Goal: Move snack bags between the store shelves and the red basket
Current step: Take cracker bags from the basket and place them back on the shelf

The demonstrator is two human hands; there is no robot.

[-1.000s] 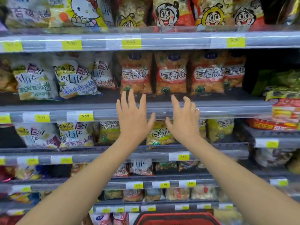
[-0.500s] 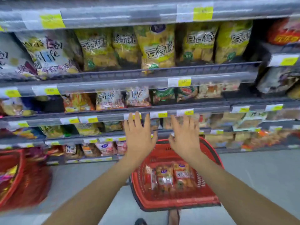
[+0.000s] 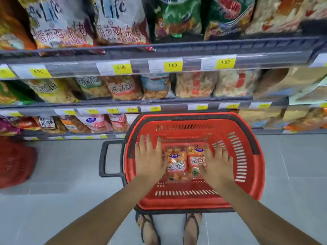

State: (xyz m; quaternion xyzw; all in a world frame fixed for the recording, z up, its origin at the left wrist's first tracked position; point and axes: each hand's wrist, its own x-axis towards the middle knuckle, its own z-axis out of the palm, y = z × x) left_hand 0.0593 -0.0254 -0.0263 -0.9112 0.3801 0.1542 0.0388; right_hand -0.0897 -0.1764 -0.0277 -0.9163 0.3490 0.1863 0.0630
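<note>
Both hands, left hand [image 3: 149, 159] and right hand [image 3: 218, 164], are hovering flat with fingers spread, gripping nothing, over orange printed plastic snack bags [image 3: 184, 162] lying in the red slotted plastic basket [image 3: 247, 156]. Risk: slick film slipping if pinched one-handed.

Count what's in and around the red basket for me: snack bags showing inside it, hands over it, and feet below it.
Orange snack bags showing in the red basket: 2 (any others are hidden under the hands)
Hands, left hand and right hand: 2
Sandalled feet: 2
Total: 6
</note>
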